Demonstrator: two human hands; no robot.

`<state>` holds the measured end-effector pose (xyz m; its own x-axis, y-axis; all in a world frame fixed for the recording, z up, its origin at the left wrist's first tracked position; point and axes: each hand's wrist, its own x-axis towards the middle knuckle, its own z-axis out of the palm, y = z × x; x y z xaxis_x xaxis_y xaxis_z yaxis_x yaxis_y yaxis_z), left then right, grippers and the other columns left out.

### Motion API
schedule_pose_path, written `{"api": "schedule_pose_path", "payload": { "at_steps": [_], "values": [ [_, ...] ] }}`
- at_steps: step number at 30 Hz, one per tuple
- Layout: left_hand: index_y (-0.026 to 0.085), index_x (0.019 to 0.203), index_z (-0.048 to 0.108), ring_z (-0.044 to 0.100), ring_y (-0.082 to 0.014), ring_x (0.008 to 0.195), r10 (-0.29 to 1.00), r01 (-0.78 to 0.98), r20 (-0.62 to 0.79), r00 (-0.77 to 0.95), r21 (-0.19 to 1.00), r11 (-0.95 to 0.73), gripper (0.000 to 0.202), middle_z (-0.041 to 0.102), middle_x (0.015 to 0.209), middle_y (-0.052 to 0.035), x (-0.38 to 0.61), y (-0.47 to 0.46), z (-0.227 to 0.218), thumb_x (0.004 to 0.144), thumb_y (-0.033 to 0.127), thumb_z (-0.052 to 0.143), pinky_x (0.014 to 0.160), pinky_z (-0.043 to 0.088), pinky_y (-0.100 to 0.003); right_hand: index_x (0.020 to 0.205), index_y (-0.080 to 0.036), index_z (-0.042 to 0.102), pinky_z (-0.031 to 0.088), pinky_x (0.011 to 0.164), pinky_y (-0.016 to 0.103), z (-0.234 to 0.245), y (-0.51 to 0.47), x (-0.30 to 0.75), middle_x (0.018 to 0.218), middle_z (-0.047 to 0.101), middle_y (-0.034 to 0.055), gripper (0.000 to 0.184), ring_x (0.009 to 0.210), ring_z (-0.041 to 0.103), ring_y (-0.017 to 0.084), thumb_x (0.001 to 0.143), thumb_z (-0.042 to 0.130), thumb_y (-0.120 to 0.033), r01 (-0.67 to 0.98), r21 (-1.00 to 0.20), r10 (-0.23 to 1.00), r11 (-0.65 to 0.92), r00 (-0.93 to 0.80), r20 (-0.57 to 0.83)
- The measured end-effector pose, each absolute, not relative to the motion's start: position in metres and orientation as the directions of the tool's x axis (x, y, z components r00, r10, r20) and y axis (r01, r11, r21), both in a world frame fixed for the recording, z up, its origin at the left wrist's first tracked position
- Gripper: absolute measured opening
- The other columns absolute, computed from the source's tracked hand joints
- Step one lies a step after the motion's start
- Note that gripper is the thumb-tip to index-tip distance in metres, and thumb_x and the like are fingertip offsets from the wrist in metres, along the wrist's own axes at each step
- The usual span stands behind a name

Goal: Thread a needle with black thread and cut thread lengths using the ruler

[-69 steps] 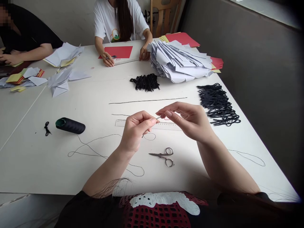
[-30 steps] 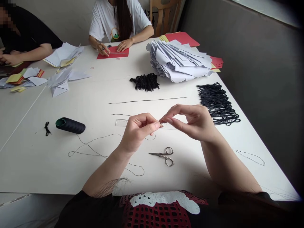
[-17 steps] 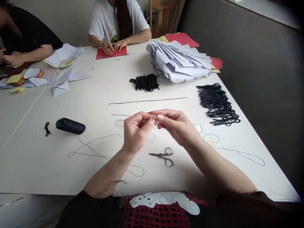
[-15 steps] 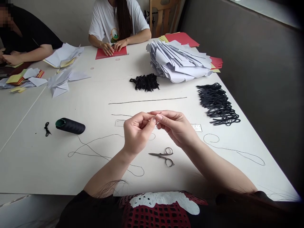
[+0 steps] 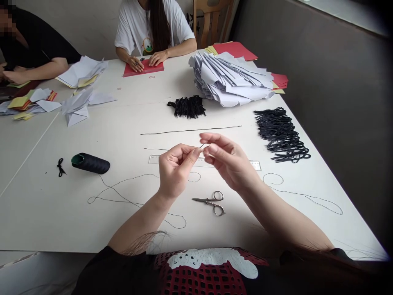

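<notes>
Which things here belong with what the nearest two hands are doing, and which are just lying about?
Likely part of it:
pinched thread
spool
scissors
ruler
black loops
black bundle

Apparently just lying about:
white paper pile
red sheets behind it

A thin dark strand (image 5: 203, 145) shows between the hands (image 5: 175, 170).

Small scissors (image 5: 208, 201) of smooth grey metal, softly shiny, rest on a smooth white tabletop (image 5: 61, 217) with a faint sheen. The ruler (image 5: 254, 165) looks like clear, smooth plastic. Matt black thread (image 5: 95, 164) wraps a spool. The black cord loops (image 5: 281, 133) look fibrous and slightly rough. The stacked white paper (image 5: 230, 80) is matt; the chair (image 5: 211, 6) is smooth wood.
</notes>
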<state>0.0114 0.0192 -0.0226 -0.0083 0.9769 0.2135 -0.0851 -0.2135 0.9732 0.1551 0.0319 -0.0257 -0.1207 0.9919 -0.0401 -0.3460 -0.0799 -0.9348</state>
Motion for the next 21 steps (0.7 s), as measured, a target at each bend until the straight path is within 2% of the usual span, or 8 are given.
{"api": "schedule_pose_path", "payload": {
  "at_steps": [2, 6, 10, 13, 16, 21],
  "values": [
    [0.019, 0.07, 0.069, 0.026, -0.0071, 0.043, 0.98, -0.086, 0.199, 0.018, 0.977, -0.197, 0.02, 0.035, 0.046, 0.0072, 0.011, 0.02, -0.023, 0.084, 0.035, 0.072, 0.044, 0.028, -0.025, 0.09, -0.023, 0.073, 0.043, 0.06, 0.024, -0.029, 0.03, 0.151, 0.093, 0.066, 0.002, 0.029, 0.069, 0.05, 0.009, 0.069, 0.083, -0.04, -0.334, -0.935, 0.982, -0.116, -0.183, -0.057],
    [0.019, 0.069, 0.063, 0.025, -0.0067, 0.044, 0.983, -0.091, 0.142, 0.115, 0.987, -0.132, 0.025, 0.034, 0.049, 0.0066, 0.01, 0.021, -0.024, 0.086, 0.036, 0.069, 0.043, 0.023, -0.024, 0.074, -0.02, 0.069, 0.041, 0.054, 0.022, -0.034, 0.031, 0.149, 0.082, 0.067, 0.0002, 0.02, 0.062, 0.048, 0.007, 0.073, 0.081, -0.036, -0.381, -0.924, 0.992, -0.023, -0.127, 0.027],
    [0.02, 0.071, 0.056, 0.028, -0.007, 0.044, 0.969, -0.169, -0.037, 0.243, 0.982, 0.079, 0.028, 0.041, 0.052, 0.0052, 0.007, 0.024, -0.022, 0.084, 0.041, 0.068, 0.039, 0.019, -0.022, 0.076, -0.018, 0.057, 0.038, 0.043, 0.019, -0.029, 0.036, 0.157, 0.088, 0.071, 0.0026, 0.032, 0.054, 0.056, 0.006, 0.077, 0.077, -0.043, -0.352, -0.934, 0.99, -0.053, -0.144, -0.002],
    [0.019, 0.073, 0.056, 0.024, -0.0055, 0.043, 0.925, -0.192, -0.184, 0.331, 0.947, 0.257, 0.026, 0.042, 0.054, 0.0054, 0.004, 0.028, -0.018, 0.081, 0.04, 0.069, 0.037, 0.013, -0.021, 0.08, -0.021, 0.046, 0.044, 0.043, 0.017, -0.024, 0.041, 0.167, 0.077, 0.069, -0.0004, 0.04, 0.062, 0.068, 0.011, 0.079, 0.075, -0.049, -0.347, -0.937, 0.994, -0.052, -0.113, -0.014],
    [0.018, 0.072, 0.056, 0.018, -0.0037, 0.042, 0.886, -0.192, -0.255, 0.388, 0.918, 0.348, 0.024, 0.043, 0.055, 0.0055, 0.0, 0.03, -0.016, 0.079, 0.037, 0.069, 0.038, 0.009, -0.021, 0.08, -0.022, 0.044, 0.054, 0.052, 0.018, -0.022, 0.05, 0.182, 0.066, 0.06, -0.0054, 0.04, 0.068, 0.071, 0.012, 0.079, 0.076, -0.046, -0.32, -0.947, 0.999, 0.029, -0.022, 0.038],
    [0.017, 0.07, 0.056, 0.016, -0.0024, 0.041, 0.847, -0.201, -0.295, 0.441, 0.888, 0.414, 0.021, 0.046, 0.054, 0.0049, -0.004, 0.033, -0.014, 0.078, 0.032, 0.068, 0.038, 0.009, -0.021, 0.076, -0.024, 0.047, 0.059, 0.057, 0.022, -0.024, 0.077, 0.223, 0.06, 0.052, -0.0068, 0.037, 0.062, 0.069, 0.012, 0.075, 0.081, -0.038, -0.281, -0.927, 0.937, 0.249, 0.31, 0.158]
  ]
}}
